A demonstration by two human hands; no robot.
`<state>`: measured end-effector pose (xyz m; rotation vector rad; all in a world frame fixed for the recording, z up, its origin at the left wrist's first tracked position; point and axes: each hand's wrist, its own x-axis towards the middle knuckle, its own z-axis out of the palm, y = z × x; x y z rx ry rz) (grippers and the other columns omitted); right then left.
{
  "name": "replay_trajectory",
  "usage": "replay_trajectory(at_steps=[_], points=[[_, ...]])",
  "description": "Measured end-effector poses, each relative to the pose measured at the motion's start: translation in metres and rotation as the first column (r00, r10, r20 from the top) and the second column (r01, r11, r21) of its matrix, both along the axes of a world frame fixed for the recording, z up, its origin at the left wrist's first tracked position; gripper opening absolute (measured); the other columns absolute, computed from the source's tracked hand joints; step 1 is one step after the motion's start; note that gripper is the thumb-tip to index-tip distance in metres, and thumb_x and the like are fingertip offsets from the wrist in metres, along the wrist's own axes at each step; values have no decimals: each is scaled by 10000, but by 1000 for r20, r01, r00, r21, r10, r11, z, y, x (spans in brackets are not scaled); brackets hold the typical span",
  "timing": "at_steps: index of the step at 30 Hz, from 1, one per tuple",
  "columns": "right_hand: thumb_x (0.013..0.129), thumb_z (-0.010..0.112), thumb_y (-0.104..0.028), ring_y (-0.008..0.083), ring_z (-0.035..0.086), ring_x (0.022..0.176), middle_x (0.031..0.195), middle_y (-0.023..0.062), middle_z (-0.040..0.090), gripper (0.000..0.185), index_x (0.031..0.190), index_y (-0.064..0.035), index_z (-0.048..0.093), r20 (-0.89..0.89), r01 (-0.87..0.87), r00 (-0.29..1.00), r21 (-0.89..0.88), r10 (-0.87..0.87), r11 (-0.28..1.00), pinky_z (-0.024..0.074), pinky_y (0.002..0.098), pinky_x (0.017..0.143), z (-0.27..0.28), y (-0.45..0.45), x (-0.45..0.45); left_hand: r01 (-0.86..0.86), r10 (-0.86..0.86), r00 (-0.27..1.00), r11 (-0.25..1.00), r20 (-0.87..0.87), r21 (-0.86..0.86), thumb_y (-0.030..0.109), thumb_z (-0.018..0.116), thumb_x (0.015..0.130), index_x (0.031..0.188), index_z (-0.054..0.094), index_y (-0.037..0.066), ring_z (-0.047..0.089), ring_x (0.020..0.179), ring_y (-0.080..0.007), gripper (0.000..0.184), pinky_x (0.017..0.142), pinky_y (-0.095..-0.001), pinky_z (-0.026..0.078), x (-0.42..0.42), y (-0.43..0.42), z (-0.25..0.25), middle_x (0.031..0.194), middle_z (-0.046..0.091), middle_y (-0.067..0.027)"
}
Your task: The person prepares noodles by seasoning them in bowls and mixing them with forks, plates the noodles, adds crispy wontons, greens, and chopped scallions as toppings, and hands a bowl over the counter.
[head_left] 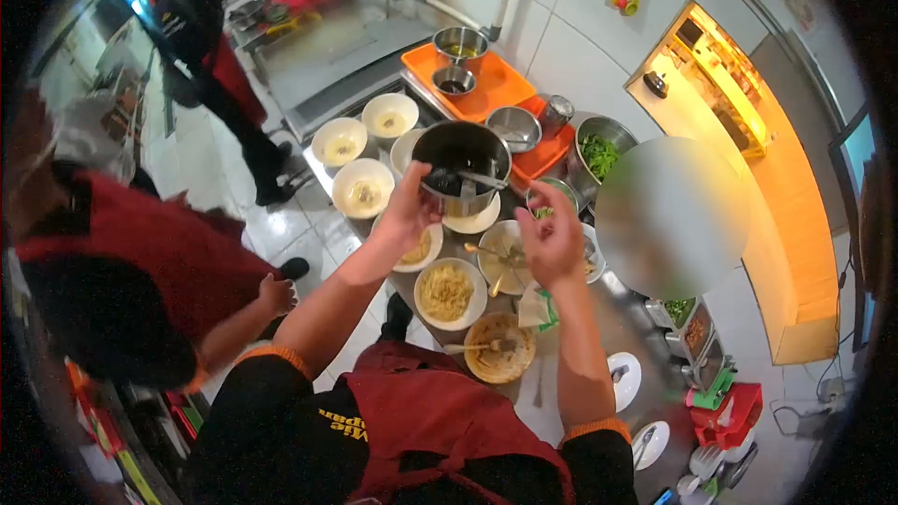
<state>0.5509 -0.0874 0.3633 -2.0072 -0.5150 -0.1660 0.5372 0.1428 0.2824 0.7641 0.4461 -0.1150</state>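
My left hand (412, 208) is closed on the near left side of a deep metal pot (465, 206), raised over the counter and tilted toward me. Inside it is something dark, and a metal utensil (482, 180) leans across its rim. Just right of the pot, my right hand (554, 241) hovers with fingers apart and slightly bent, apparently holding nothing. Beneath and around the pot stand white bowls, among them a bowl of noodles (450, 294). A bowl with forks or spoons (505, 248) lies below my right hand, and a sauce-smeared bowl (514, 367) sits nearer me.
Several pale bowls (363, 189) line the left edge. At the back, an orange tray (510, 84) carries metal containers, beside a pot of chopped greens (599, 154). Another person in a red apron (150, 234) stands close on my left. A blurred patch hides part of the right side.
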Motion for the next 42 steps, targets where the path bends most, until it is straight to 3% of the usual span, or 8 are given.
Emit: replay_trajectory(at_steps=[10, 17, 30, 32, 34, 38, 41, 42], points=[[922, 614, -93, 49, 511, 641, 894, 14, 575, 303, 1210, -26, 547, -309, 438, 826, -172, -471, 882, 413, 206, 529, -43, -60, -41, -51, 44, 997, 993, 60, 107, 379, 627, 832, 824, 591, 61, 518, 599, -150, 321, 562, -273, 433, 246, 8, 2, 708, 552, -35], [903, 633, -122, 88, 526, 659, 930, 60, 601, 321, 1210, -57, 569, -383, 710, 543, -265, -747, 652, 453, 237, 589, -71, -82, -114, -80, 80, 997, 997, -9, -10, 319, 675, 839, 876, 583, 102, 535, 759, -158, 238, 862, -337, 433, 334, -14, -46, 783, 557, -16], [910, 621, -159, 134, 558, 711, 977, 89, 619, 312, 1202, -59, 573, -447, 702, 437, -372, -780, 607, 478, 281, 640, -70, -81, -136, -40, 45, 991, 998, -126, 46, 252, 673, 849, 896, 558, 86, 486, 656, -129, 206, 785, -350, 450, 371, -11, -94, 720, 496, -5], [910, 618, -149, 132, 576, 724, 961, 93, 627, 304, 1196, -56, 576, -437, 687, 475, -357, -763, 632, 485, 284, 637, -67, -79, -130, 127, -93, 971, 981, -220, 147, 283, 663, 872, 919, 542, 67, 466, 623, -132, 252, 669, -322, 449, 368, -4, -82, 744, 503, -18], [909, 618, -142, 131, 582, 721, 945, 91, 631, 300, 1193, -55, 578, -419, 669, 506, -362, -754, 650, 487, 286, 633, -68, -78, -124, 235, -191, 961, 946, -200, 223, 419, 649, 887, 994, 562, 75, 553, 797, -187, 371, 759, -315, 473, 365, 8, -86, 886, 561, -59], [904, 621, -121, 132, 594, 694, 918, 87, 645, 290, 1183, -52, 585, -392, 636, 553, -371, -735, 677, 493, 287, 620, -62, -75, -119, 504, -466, 855, 647, -225, 573, 410, 630, 867, 1047, 649, 12, 679, 776, -245, 437, 673, -348, 566, 339, 58, -36, 930, 678, -137], [913, 623, -122, 123, 586, 671, 924, 83, 628, 276, 1171, -35, 587, -376, 605, 596, -371, -710, 704, 493, 269, 596, -62, -77, -123, 81, -145, 985, -79, -92, 994, 332, 641, 822, 775, 695, -20, 695, 688, -250, 360, 624, -362, 554, 358, 135, -43, 744, 688, -165], [913, 623, -122, 123, 586, 671, 924, 83, 628, 276, 1171, -35, 587, -385, 604, 593, -369, -708, 707, 493, 269, 596, -68, -78, -125, 87, -145, 984, -87, -99, 992, 332, 641, 822, 775, 695, -20, 695, 688, -250, 360, 624, -362, 554, 358, 145, -43, 744, 688, -165]])
